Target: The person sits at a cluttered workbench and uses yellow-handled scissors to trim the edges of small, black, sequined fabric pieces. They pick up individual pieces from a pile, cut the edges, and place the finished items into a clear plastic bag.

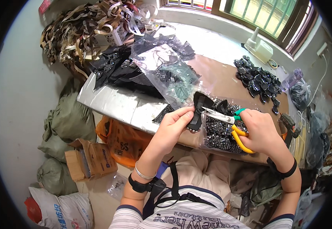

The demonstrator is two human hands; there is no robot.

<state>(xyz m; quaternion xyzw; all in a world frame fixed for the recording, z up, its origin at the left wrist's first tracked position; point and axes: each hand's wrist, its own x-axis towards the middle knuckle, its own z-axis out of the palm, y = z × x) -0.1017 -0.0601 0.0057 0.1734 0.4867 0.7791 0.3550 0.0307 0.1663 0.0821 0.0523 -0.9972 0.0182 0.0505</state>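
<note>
Item: black fabric bow trimmed with rhinestones (198,110), near edge of the brown worktable (219,82), above a clear bag of black beaded pieces (221,133). Your left hand (175,126) pinches its lower edge, fingers clenched on it. Your right hand (261,131) grips yellow-handled thread snips (231,124), blades touching the bow. Far right: heap of dark beaded appliqués (257,80). Far left: tangled brown ribbon strips (85,26).

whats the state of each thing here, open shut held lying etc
left hand: shut on the black bow
black bow: held up, over the table edge
right hand: shut on the snips
snips: blades open, pointed at the bow
clear bag: lying on the table, contents showing
cardboard box: open, on the floor
pile of black pieces: lying loose on the table
</note>
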